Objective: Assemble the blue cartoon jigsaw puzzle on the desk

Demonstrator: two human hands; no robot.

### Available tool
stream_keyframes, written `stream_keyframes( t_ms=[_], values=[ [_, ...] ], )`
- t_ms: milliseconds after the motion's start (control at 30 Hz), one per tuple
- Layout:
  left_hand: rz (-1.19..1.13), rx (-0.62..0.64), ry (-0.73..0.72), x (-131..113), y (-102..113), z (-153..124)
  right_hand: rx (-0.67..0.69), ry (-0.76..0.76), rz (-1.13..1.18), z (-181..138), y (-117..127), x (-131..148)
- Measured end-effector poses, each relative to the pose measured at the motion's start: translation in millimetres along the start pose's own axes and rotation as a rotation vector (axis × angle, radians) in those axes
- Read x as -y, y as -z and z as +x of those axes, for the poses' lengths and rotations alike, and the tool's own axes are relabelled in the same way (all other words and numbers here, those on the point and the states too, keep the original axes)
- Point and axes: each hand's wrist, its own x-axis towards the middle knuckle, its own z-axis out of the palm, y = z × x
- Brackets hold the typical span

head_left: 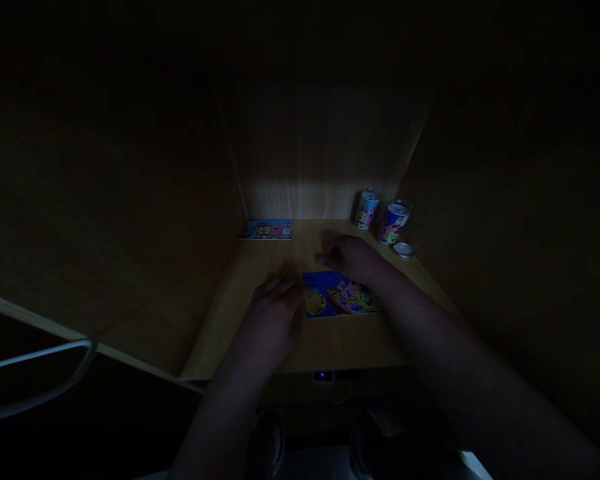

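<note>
A blue picture panel, apparently a jigsaw puzzle [337, 305], lies flat on the wooden shelf surface, showing cartoon figures and a yellow round shape. My left hand [276, 310] rests at its left edge, fingers stretched out and fingertips touching that edge. Just above its top edge, my right hand [350, 257] hovers or rests with fingers loosely curled and a gap by the thumb; nothing shows in it. My right wrist hides part of the panel's right side. The dim light blurs finger detail.
A second cartoon panel [267, 230] lies at the back left. Two printed cans with clear tops, a light blue one [367, 211] and a dark blue one [394, 223], stand at the back right. A round lid [404, 250] lies before them. Wooden walls enclose the sides and back.
</note>
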Motion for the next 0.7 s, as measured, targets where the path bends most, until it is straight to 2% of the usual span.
stream_keyframes(
  t_ms=[200, 300, 467, 700],
  values=[
    [-0.034, -0.015, -0.003, -1, 0, 0, 0.024, 0.038, 0.017, 1, -3, -1],
    [-0.048, -0.004, -0.055, 0, 0, -3, 0.019, 0.047, 0.024, 0, -1, -1],
    [-0.085, 0.086, -0.137, -5, 5, -5, 0.001, 0.0, -0.004, -1, 1, 2],
    [-0.106, 0.142, -0.131, -15, 11, -2, 0.025, -0.007, 0.007, 1, -1, 2]
  ],
)
